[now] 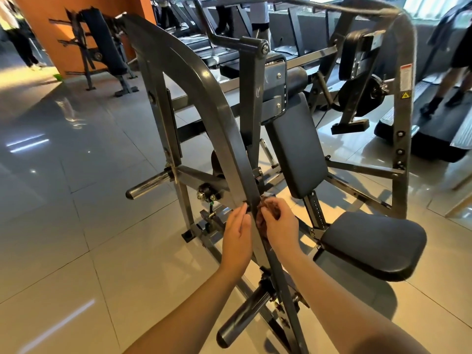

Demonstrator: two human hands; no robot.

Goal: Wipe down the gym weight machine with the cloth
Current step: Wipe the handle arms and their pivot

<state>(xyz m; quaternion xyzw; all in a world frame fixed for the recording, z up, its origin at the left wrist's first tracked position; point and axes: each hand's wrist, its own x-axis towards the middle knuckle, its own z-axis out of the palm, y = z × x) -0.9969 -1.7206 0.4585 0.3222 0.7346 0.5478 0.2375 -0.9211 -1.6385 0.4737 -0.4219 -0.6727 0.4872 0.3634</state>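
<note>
A grey steel weight machine (204, 93) with a black back pad (297, 149) and black seat (375, 244) stands in front of me. Its curved frame bar (245, 175) runs down between my two hands. My left hand (236, 236) lies on the left side of that bar, fingers fairly straight with the tips touching the metal. My right hand (278, 223) is on the right side, fingers curled around a small dark brownish cloth (267, 208) pressed against the bar. Most of the cloth is hidden by the fingers.
Weight pegs stick out at the left (146, 186) and near my forearms (242, 318). Glossy floor tiles (63, 200) spread to the left. A black bench rack (102, 49) stands by an orange wall. Treadmills (434, 123) and walking people fill the back and right.
</note>
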